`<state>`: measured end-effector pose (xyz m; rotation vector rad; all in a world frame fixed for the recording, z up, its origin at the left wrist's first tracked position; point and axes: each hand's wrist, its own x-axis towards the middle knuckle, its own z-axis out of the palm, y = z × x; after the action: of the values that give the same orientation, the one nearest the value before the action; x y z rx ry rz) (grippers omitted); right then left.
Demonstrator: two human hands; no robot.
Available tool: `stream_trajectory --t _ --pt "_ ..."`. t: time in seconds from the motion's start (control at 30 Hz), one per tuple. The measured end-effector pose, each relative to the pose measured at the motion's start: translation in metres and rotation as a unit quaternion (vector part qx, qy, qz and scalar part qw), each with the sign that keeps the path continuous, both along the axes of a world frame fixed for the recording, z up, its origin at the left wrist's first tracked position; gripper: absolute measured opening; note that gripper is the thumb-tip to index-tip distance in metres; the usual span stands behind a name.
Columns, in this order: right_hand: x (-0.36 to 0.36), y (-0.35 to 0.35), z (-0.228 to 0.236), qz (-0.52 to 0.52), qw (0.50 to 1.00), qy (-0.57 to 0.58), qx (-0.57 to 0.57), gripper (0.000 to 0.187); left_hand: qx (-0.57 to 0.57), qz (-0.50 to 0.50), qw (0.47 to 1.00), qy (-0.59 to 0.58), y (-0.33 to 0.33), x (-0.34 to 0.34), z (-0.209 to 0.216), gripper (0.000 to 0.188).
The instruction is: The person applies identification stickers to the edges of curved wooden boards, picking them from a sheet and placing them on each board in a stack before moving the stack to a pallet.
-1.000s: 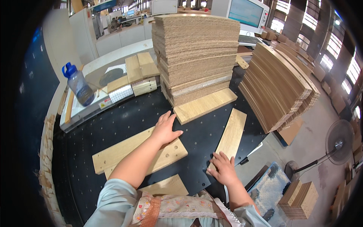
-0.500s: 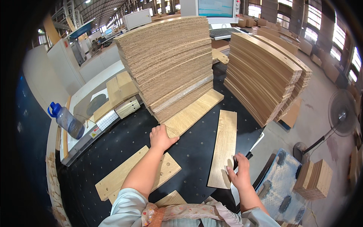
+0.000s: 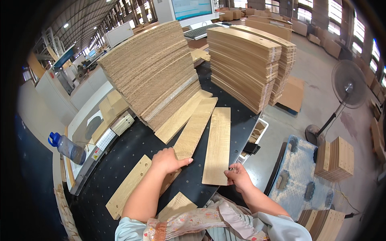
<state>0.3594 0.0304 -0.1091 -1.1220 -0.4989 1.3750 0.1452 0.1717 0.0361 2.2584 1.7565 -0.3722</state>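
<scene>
My left hand (image 3: 165, 160) is closed over the near end of a light wooden board (image 3: 197, 127), thumb pointing right. That board lies tilted on the black table, between another board (image 3: 177, 120) beside the tall stack and a third board (image 3: 217, 146) on the right. At this right board's near right corner, my right hand (image 3: 240, 178) is closed, with thumb and bent fingers pinching the edge. Left of my left forearm lies a board with drilled holes (image 3: 128, 188). Part of another one shows behind the forearm. A short board piece (image 3: 177, 205) lies close to my body.
A tall stack of boards (image 3: 152, 72) stands at the far left of the black table (image 3: 96, 178). Another stack (image 3: 243, 66) is at the far right, near a keyboard (image 3: 200, 31) and monitor. A blue-capped bottle (image 3: 67, 148) stands left. Rightward are a fan (image 3: 348, 85) and blue pallet (image 3: 292, 180).
My left hand has drawn a board nearer, away from the one beside the stack. My right hand has gone from spread fingers to a pinch at the right board's corner. The view has shifted.
</scene>
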Motion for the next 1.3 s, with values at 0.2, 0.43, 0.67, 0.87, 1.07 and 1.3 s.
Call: stream_trajectory --t 0.2,0.43,0.67,0.87,1.07,1.3 --pt "-0.019 0.003 0.031 0.106 0.989 0.106 0.001 0.031 -0.024 -0.019 0.998 -0.059 -0.06 0.023 -0.026 0.091" --pt "-0.03 0.005 0.045 0.098 0.994 0.043 0.003 0.032 -0.081 -0.076 0.986 -0.122 -0.098 0.029 -0.036 0.082" --pt "-0.026 -0.008 0.044 0.088 0.995 -0.024 0.04 0.028 -0.087 0.036 0.904 -0.417 -0.064 0.006 -0.087 0.085" --pt "-0.032 -0.029 0.086 0.17 0.909 -0.37 0.095 0.047 -0.358 0.211 0.61 -0.675 -0.079 0.054 -0.073 0.074" --pt "-0.045 -0.019 0.056 0.129 0.923 -0.314 0.183 0.057 -0.407 0.246 0.456 -0.753 -0.083 0.03 -0.092 0.068" --pt "-0.049 0.039 0.071 0.136 0.978 -0.088 0.13 0.084 -0.293 0.12 0.559 -0.766 -0.099 0.014 -0.074 0.095"
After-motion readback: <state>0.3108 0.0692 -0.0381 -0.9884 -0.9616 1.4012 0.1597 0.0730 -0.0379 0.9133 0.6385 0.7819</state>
